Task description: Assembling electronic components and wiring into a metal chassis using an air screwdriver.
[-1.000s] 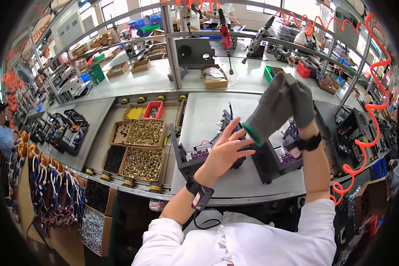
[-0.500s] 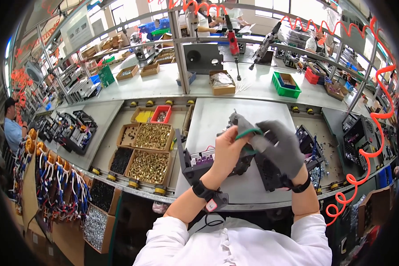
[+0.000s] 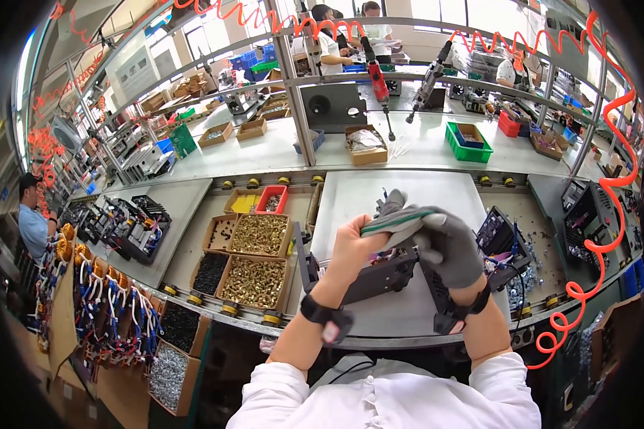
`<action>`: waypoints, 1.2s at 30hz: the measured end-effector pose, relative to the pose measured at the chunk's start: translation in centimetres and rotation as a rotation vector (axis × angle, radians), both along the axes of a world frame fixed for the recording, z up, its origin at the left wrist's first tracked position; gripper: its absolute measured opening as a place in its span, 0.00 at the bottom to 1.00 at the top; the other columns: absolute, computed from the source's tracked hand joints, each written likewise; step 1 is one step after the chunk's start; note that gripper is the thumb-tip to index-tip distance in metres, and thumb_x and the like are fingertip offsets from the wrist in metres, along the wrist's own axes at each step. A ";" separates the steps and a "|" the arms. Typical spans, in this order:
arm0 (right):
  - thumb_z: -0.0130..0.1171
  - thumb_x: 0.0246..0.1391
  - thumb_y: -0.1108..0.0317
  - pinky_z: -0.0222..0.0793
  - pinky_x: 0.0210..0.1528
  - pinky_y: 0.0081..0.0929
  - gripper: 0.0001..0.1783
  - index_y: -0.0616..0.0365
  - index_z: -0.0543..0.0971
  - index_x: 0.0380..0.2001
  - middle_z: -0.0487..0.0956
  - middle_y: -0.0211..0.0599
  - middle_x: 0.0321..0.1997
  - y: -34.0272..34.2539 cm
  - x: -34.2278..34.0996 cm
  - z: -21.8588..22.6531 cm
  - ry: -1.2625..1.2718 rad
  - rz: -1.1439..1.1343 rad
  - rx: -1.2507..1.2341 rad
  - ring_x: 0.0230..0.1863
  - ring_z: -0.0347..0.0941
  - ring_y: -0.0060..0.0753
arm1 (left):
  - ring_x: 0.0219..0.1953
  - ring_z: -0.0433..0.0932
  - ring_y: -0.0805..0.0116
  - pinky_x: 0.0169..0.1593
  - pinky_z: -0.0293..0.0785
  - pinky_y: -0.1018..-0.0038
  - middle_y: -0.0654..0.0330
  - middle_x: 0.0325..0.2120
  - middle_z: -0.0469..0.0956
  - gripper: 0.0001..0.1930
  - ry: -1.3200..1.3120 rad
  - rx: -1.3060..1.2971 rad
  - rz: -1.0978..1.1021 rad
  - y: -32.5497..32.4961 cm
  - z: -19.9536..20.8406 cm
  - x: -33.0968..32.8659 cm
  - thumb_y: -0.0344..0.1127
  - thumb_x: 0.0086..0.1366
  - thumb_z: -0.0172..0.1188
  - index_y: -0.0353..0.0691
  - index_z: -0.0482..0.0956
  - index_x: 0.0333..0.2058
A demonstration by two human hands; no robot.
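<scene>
My left hand [image 3: 355, 247] is bare, with its fingers closed on the cuff of a loose grey glove [image 3: 402, 221] with a green edge. My right hand [image 3: 451, 249] wears a matching grey glove, and its fingers curl onto the loose glove's other side. Both hands meet above a black metal case [image 3: 383, 277], which lies on a pale work plate [image 3: 343, 204]. The hands and forearms hide much of the case. To the right of my gloved hand stands another black part [image 3: 495, 232] with wires.
Boxes of brass standoffs [image 3: 254, 280] and black screws [image 3: 211, 272] are left of the plate, beside a red tray [image 3: 272, 200]. A red power screwdriver [image 3: 378, 79] hangs ahead. Wire harnesses [image 3: 114, 307] hang at lower left. A coiled red hose [image 3: 576, 289] runs down the right.
The loose glove has turned flatter between my hands, its green edge now lying lengthwise. My hands have sunk slightly in the picture, and the whole view has shifted a little down and right.
</scene>
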State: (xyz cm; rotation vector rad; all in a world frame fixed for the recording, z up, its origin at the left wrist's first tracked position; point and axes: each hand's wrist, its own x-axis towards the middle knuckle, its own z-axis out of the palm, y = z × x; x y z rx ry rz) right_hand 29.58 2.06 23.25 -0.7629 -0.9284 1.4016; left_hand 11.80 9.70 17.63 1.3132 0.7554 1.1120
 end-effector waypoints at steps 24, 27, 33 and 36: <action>0.62 0.50 0.66 0.71 0.25 0.32 0.11 0.56 0.78 0.37 0.76 0.33 0.31 -3.2 -4.7 -3.6 -1.282 -0.380 1.033 0.26 0.76 0.37 | 0.21 0.81 0.63 0.28 0.78 0.74 0.52 0.21 0.82 0.14 0.456 0.916 0.162 -1.6 1.6 0.7 0.37 0.62 0.58 0.35 0.83 0.42; 0.65 0.48 0.67 0.72 0.25 0.30 0.14 0.56 0.79 0.39 0.78 0.34 0.34 -3.0 -4.8 -3.7 -1.340 -0.424 1.055 0.27 0.77 0.37 | 0.26 0.80 0.60 0.33 0.77 0.71 0.50 0.27 0.82 0.17 -0.155 0.140 -0.040 -1.5 1.2 1.5 0.43 0.68 0.51 0.38 0.81 0.43; 0.61 0.53 0.66 0.73 0.26 0.32 0.12 0.54 0.78 0.42 0.77 0.34 0.36 -2.4 -4.7 -3.1 -1.320 -0.542 0.905 0.26 0.77 0.38 | 0.52 0.74 0.50 0.61 0.65 0.54 0.47 0.54 0.73 0.29 -0.750 0.011 -0.469 -1.3 4.9 2.4 0.51 0.73 0.43 0.33 0.64 0.61; 0.60 0.55 0.67 0.70 0.22 0.31 0.10 0.55 0.78 0.40 0.76 0.32 0.34 -2.2 -5.2 -3.1 -1.333 -0.491 0.877 0.23 0.76 0.38 | 0.55 0.72 0.51 0.63 0.64 0.54 0.46 0.54 0.73 0.24 -0.993 0.093 -0.431 -2.3 5.4 2.7 0.43 0.72 0.47 0.32 0.66 0.59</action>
